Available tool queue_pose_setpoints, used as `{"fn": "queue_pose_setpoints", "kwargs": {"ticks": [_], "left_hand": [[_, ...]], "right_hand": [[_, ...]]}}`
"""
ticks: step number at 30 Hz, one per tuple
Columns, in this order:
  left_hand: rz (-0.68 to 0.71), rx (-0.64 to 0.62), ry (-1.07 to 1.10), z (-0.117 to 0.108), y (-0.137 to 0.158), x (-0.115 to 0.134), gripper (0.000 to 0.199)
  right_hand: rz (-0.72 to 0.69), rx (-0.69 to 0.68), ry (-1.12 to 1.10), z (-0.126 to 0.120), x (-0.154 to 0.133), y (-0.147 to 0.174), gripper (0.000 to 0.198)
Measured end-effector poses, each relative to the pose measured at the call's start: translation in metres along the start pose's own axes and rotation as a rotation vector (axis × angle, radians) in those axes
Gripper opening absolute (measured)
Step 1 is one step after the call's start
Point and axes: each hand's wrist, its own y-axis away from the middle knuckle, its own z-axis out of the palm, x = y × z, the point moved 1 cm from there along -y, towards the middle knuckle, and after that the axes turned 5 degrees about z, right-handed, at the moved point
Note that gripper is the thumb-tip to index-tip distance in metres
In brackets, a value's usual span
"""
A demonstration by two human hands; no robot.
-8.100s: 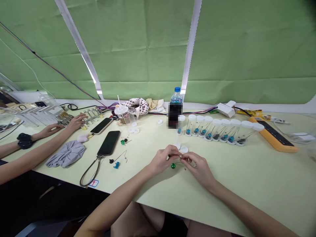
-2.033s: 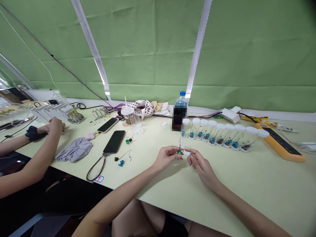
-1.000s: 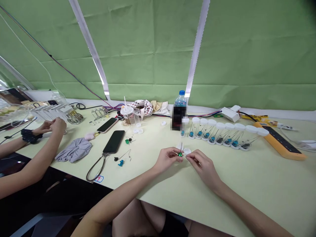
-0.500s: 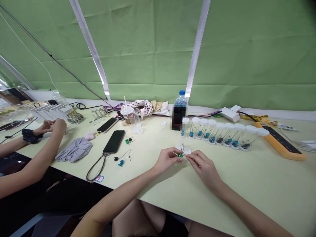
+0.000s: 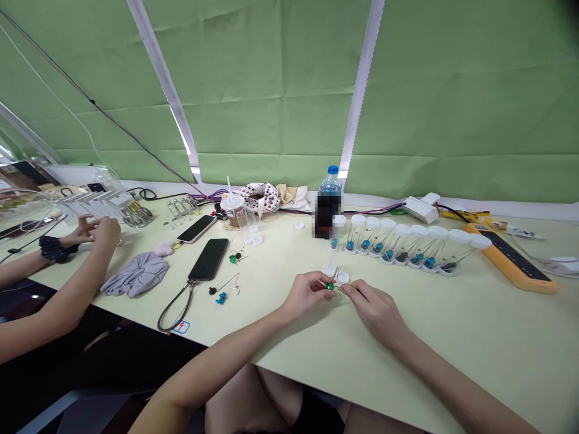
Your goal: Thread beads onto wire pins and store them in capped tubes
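Green part (image 5: pixel 330 286): held low over the table (image 5: pixel 452 337), between the two hands; clock center for all positions below, 12 o'clock toward the curtain (image 5: pixel 253 120).
Wire (image 5: pixel 335 274): dark, bent, rising from the green part.
Left hand (image 5: pixel 308 293): 9 o'clock; grip clenched on the green part, thumb and fingers pinching.
Right hand (image 5: pixel 373 307): 4 o'clock; grip pinched on a metal bit (image 5: pixel 340 288), just beside the green part; its exact shape is too small to tell.
White cap (image 5: pixel 342 276): 2 o'clock, on the table, near the fingertips.
Vials (image 5: pixel 404 229): upright, capped row, running from 12 to between 2 and 3 o'clock; most show blue parts inside.
Bottle (image 5: pixel 332 182): 12 o'clock, behind the row's near end; blue cap, front partly pixelated.
Blue part (image 5: pixel 221 298): 9 o'clock, lying beside a black part (image 5: pixel 212 290).
Phone (image 5: pixel 208 259): between 9 and 10 o'clock, strap attached.
Drink cup (image 5: pixel 234 209): between 10 and 11 o'clock, straw fitted.
Power strip (image 5: pixel 511 259): near 3 o'clock, orange casing.
Co-worker's hands (image 5: pixel 106 231): between 9 and 10 o'clock, well apart, fingers together.
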Motion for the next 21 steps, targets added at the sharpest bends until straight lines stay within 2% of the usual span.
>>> {"fn": "queue_pose_setpoints", "kwargs": {"ticks": [11, 21], "left_hand": [[0.001, 0.014, 0.002, 0.0005, -0.0006, -0.0023, 0.029], [-0.012, -0.007, -0.005, 0.0003, 0.0002, -0.007, 0.028]], "right_hand": [[-0.112, 0.007, 0.092, -0.0021, -0.0018, -0.0037, 0.027], [-0.075, -0.038, 0.071, -0.0009, -0.0032, -0.0035, 0.027]]}}
